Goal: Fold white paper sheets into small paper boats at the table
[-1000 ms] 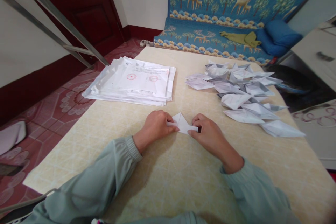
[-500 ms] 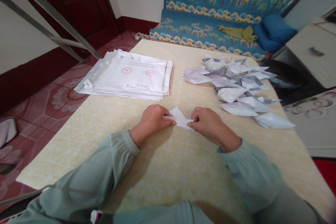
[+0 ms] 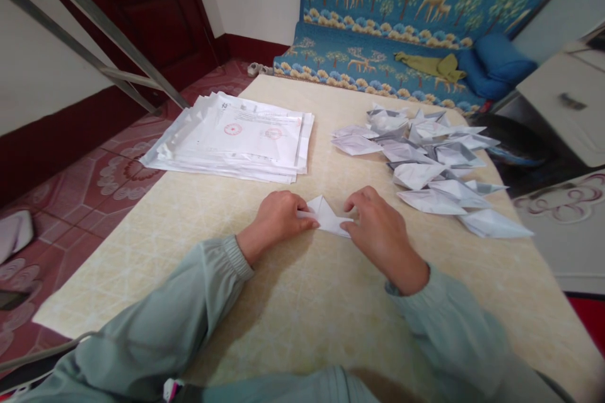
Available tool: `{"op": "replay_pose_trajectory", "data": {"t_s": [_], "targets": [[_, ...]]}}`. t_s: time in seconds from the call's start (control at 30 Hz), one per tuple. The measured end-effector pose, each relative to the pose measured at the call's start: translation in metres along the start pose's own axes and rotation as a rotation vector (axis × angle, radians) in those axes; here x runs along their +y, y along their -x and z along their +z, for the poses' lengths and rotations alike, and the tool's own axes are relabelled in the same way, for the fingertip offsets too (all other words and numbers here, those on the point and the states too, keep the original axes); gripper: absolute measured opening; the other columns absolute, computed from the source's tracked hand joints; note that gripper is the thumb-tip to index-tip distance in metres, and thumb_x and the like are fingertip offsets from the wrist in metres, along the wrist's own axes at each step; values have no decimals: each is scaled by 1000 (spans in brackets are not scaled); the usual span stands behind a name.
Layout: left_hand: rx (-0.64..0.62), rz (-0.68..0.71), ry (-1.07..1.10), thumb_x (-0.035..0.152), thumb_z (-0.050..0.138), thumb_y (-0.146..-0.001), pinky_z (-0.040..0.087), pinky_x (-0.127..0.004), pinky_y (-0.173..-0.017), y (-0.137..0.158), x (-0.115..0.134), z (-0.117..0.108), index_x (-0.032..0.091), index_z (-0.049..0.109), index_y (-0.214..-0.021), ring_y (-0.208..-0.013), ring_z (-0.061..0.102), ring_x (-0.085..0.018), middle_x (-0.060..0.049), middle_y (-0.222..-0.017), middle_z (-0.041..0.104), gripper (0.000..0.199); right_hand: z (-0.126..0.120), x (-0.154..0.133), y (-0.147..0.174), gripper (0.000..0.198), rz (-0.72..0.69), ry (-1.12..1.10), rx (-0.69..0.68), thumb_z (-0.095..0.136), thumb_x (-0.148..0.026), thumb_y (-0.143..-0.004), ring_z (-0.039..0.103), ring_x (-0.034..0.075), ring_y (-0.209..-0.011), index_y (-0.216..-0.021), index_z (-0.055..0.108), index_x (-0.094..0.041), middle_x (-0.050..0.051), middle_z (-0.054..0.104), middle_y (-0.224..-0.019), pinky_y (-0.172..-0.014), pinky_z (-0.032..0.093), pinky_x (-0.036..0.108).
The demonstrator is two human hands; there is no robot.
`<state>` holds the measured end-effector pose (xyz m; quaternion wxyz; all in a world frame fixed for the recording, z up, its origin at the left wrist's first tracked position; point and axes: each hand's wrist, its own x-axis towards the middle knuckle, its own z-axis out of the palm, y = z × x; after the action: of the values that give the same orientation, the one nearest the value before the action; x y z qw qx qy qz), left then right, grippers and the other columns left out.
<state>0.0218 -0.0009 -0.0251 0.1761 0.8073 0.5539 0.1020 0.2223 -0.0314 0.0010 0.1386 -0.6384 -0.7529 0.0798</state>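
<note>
Between my hands is a small piece of folded white paper (image 3: 326, 216), with a triangular point rising at its middle and narrow flaps to each side. My left hand (image 3: 280, 220) pinches its left end, thumb in front and fingers behind. At the other end, the thumb tip of my right hand (image 3: 380, 236) touches the paper's right tip. The index finger of that hand is raised and apart from the thumb. To the right lies a group of folded paper boats (image 3: 428, 194), several of them overlapping.
A stack of printed sheets with red stamps (image 3: 255, 145) lies at the left on the cream-patterned table (image 3: 302, 327). Beyond the table's far edge is a blue sofa (image 3: 340, 44) with a deer pattern. A white cabinet (image 3: 571, 107) stands at the right and a metal frame (image 3: 137, 79) at the left.
My right hand's index finger has lifted off the paper, and its grip has opened, with the thumb still at the right tip. My left hand keeps its pinch. The view has shifted slightly.
</note>
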Motion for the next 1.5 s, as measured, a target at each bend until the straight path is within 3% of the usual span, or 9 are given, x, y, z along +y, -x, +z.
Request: {"op": "replay_pose_trajectory", "data": {"t_s": [0.07, 0.17, 0.4, 0.6, 0.77, 1.13, 1.23, 1.37, 1.5], "targets": [[-1, -3, 8, 54, 65, -67, 38, -29, -60, 1, 1, 0, 23, 75, -86, -73, 62, -23, -6, -80, 71, 38, 5, -13, 6, 11, -61, -87, 33, 64, -18, -73, 54, 14, -72, -81, 58, -21, 2, 57, -90, -60, 33, 26], [-16, -7, 48, 52, 64, -69, 35, -27, -57, 0, 2, -3, 22, 76, -83, -67, 61, -20, -5, -74, 71, 34, 18, -23, 10, 6, -118, -194, -79, 62, -17, -77, 54, 14, -70, -77, 57, -20, 0, 58, -80, -62, 35, 25], [-81, -32, 284, 42, 68, -68, 35, -23, -53, -6, -30, -14, 20, 74, -78, -63, 60, -15, -2, -72, 71, 25, 28, -18, 3, 6, -71, -294, -158, 61, -15, -74, 54, 13, -67, -71, 61, -19, 0, 60, -73, -61, 35, 25], [10, -35, 404, 38, 64, -73, 36, -21, -54, -2, -54, -16, 17, 73, -78, -60, 57, -13, -2, -68, 69, 23, 28, -18, 1, 7, -41, -330, -153, 59, -14, -73, 54, 13, -65, -70, 63, -19, 0, 61, -72, -60, 36, 25], [-83, 35, 526, 40, 77, -59, 37, -21, -52, 0, -59, -17, 15, 71, -76, -58, 56, -12, -2, -66, 66, 31, 33, -19, 2, 7, -48, -314, -128, 58, -15, -74, 54, 13, -65, -71, 62, -20, 0, 60, -72, -60, 36, 25], [35, 10, 148, 35, 68, -68, 31, -23, -53, 3, -42, -21, 19, 69, -69, -58, 53, -13, -1, -67, 65, 16, 32, -19, 4, 2, -13, -270, -131, 59, -23, -78, 56, 15, -66, -78, 58, -21, -2, 60, -70, -60, 38, 26], [35, -5, 111, 34, 67, -68, 32, -24, -54, 4, -39, -22, 20, 69, -71, -59, 53, -13, -1, -69, 66, 15, 35, -19, 4, 14, 34, -210, -85, 61, -27, -77, 57, 17, -68, -89, 57, -20, 0, 61, -75, -61, 39, 28], [35, -19, 108, 33, 67, -68, 34, -24, -55, 4, -39, -20, 20, 69, -73, -62, 55, -14, -1, -72, 67, 13, 38, -15, 2, 39, 92, -131, 43, 70, -33, -70, 59, 22, -88, -102, 55, -16, 10, 59, -103, -71, 42, 31], [33, -40, 158, 33, 67, -69, 35, -23, -55, 5, -39, -18, 21, 68, -79, -62, 56, -13, 1, -72, 66, 16, 29, -13, -6, 42, 153, -102, -35, 74, -34, -66, 61, 20, -80, -101, 57, -19, 5, 63, -92, -64, 39, 29]]}}
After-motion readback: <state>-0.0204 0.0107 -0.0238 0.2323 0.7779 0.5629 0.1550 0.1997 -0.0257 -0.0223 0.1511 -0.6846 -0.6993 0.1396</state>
